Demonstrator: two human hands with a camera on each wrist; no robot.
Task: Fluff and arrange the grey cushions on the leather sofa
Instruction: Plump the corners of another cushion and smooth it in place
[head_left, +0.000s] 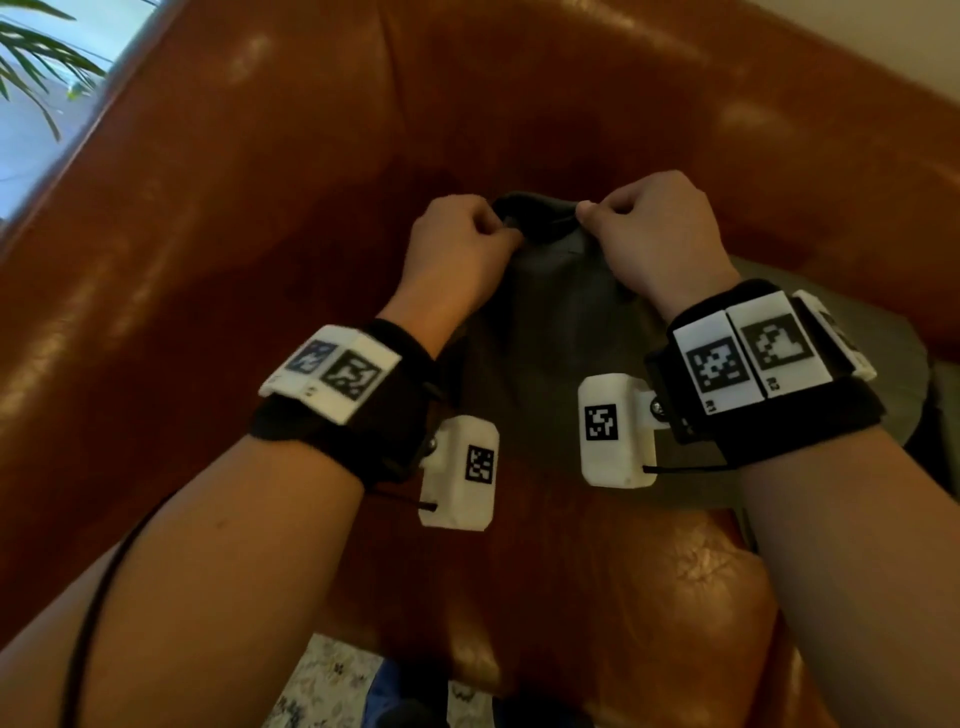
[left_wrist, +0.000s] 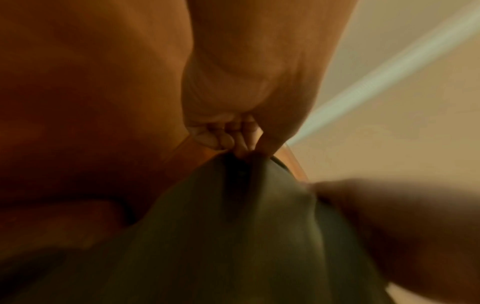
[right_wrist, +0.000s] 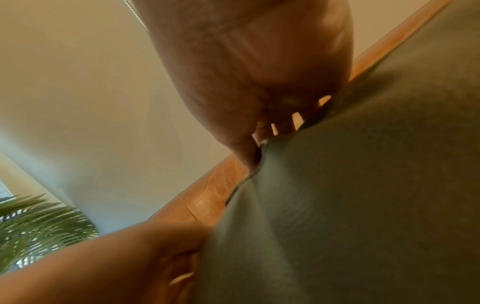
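A grey cushion (head_left: 550, 332) stands on the seat of the brown leather sofa (head_left: 260, 218), leaning toward the backrest. My left hand (head_left: 467, 234) pinches the cushion's top edge on the left, fingers curled into the fabric (left_wrist: 241, 185). My right hand (head_left: 644, 218) pinches the same top edge a little to the right, bunching the cloth (right_wrist: 324, 185) between thumb and fingers. The two hands are close together. The cushion's lower part is hidden behind my wrists and their camera mounts.
The sofa backrest (head_left: 571, 93) curves round behind the cushion. A second grey cushion (head_left: 883, 353) peeks out at the right behind my right wrist. A leafy plant (head_left: 36, 57) stands beyond the sofa at the upper left. A patterned rug (head_left: 322, 686) lies below the seat edge.
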